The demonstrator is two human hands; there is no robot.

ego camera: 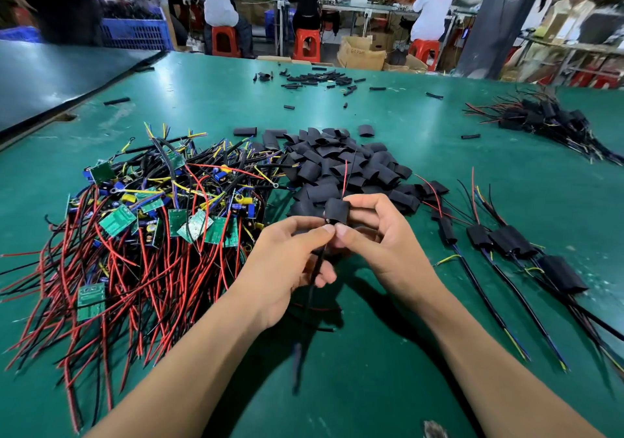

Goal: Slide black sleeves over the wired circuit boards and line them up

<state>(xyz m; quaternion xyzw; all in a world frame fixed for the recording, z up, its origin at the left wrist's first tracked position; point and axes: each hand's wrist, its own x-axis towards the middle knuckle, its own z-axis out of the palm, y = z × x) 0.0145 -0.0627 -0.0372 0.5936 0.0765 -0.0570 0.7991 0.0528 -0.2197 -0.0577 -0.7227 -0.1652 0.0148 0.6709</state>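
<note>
The left hand [290,258] and the right hand [374,235] meet at the centre of the frame above the green work mat [388,353], with their thumb tips almost touching. The right hand grips a short flat black sleeve [337,213]: its fingers curl round the far side and its thumb presses at the lower edge. The left hand pinches a black sheathed cable [317,268] between thumb and index finger just below the sleeve. The cable runs down past the palm toward the lower edge of the frame. A thin red wire [344,181] rises from the top of the sleeve. Whatever is inside the sleeve is hidden.

Left of the hands lies a heap of green circuit boards [118,216] tangled with red, black, yellow and blue wires. Directly above the hands in the frame lies a pile of loose black sleeves [337,160], touching the heap's right edge. At centre right, sleeved units [510,238] lie side by side in a row, their cables pointing to the lower right. A second heap of sleeved units [543,117] lies at upper right. Small black tube offcuts [314,78] are scattered at upper centre.
</note>
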